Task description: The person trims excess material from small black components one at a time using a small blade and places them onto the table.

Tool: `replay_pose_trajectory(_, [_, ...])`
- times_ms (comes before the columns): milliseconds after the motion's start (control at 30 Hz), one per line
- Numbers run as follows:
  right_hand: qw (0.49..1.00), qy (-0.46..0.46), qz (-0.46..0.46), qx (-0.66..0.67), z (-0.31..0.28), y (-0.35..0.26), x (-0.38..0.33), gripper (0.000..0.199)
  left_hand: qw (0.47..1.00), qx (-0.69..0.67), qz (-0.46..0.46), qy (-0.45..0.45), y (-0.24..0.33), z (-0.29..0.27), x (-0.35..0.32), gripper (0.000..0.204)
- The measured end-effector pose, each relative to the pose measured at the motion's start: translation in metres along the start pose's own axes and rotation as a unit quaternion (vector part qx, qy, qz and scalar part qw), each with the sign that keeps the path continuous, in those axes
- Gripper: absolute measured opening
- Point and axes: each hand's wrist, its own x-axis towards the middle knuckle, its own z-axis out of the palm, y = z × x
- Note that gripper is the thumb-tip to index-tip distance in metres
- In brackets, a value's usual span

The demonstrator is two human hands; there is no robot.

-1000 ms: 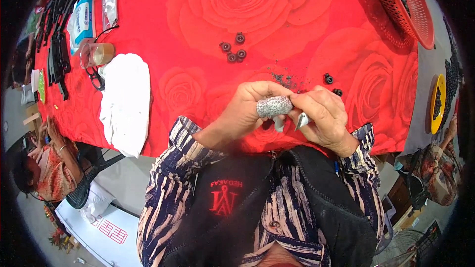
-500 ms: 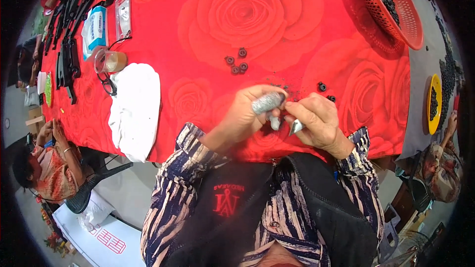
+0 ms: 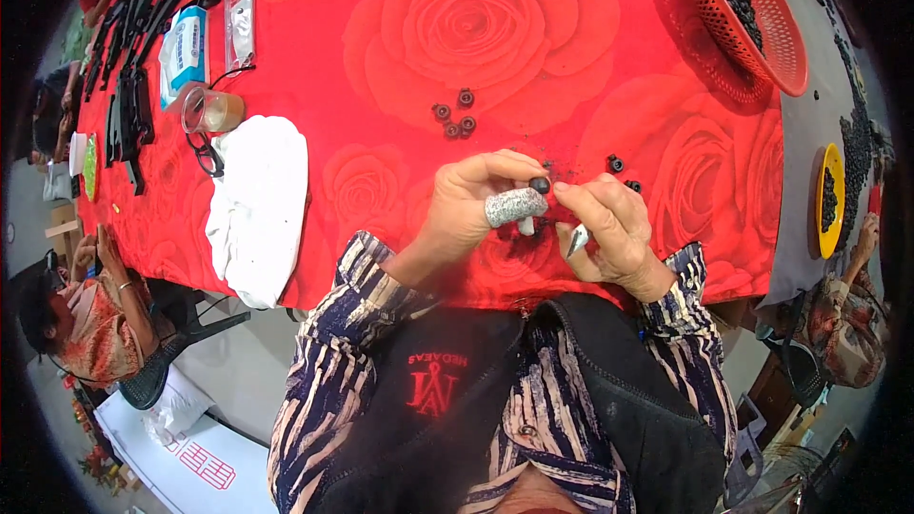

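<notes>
Both hands meet just above the near edge of the red rose-patterned tablecloth (image 3: 400,57), and the work in hand looks like the fitting or trimming of one small black part (image 3: 540,185). The left hand (image 3: 471,205) has its fingers curled, with a grey speckled wrap (image 3: 515,206) around one finger, and pinches the small black part between fingertips; the right hand (image 3: 609,233) touches the same piece from the other side with its fingertips while a slim silvery tool (image 3: 577,241) sits tucked in its closed fingers — what kind of tool cannot be told. Four similar black pieces (image 3: 455,116) lie grouped farther out on the cloth, and two more lie near the right hand. A red basket (image 3: 752,33) of dark pieces stands tilted at the far right. The next move probably calls for a steady pinch and fine fingertip control — the part is tiny and could slip.
</notes>
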Motion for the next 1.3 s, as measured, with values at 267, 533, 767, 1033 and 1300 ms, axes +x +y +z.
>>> replay_pose_trajectory(267, [1.000, -0.006, 0.001, 0.005, 0.000, 0.001, -0.003, 0.045, 0.999, 0.033, -0.033, -0.017, 0.006, -0.001, -0.002, 0.021])
replay_pose_trajectory(533, [1.000, -0.018, -0.010, 0.011, 0.003, 0.002, -0.004, 0.053, 0.997, 0.066, -0.026, -0.006, 0.010, 0.003, -0.002, 0.022])
replay_pose_trajectory(767, [0.999, -0.019, -0.024, 0.014, 0.002, 0.004, -0.003, 0.057, 0.994, 0.082, -0.072, -0.012, 0.009, 0.005, -0.002, 0.017])
replay_pose_trajectory(1033, [0.998, -0.059, -0.018, 0.012, -0.002, 0.008, 0.002, 0.053, 0.991, 0.119, -0.063, -0.027, 0.000, 0.002, -0.006, 0.015])
replay_pose_trajectory(1300, [0.961, -0.062, 0.219, -0.160, -0.038, 0.028, -0.008, 0.026, 0.742, 0.556, 0.309, 0.212, 0.029, -0.021, 0.019, 0.022])
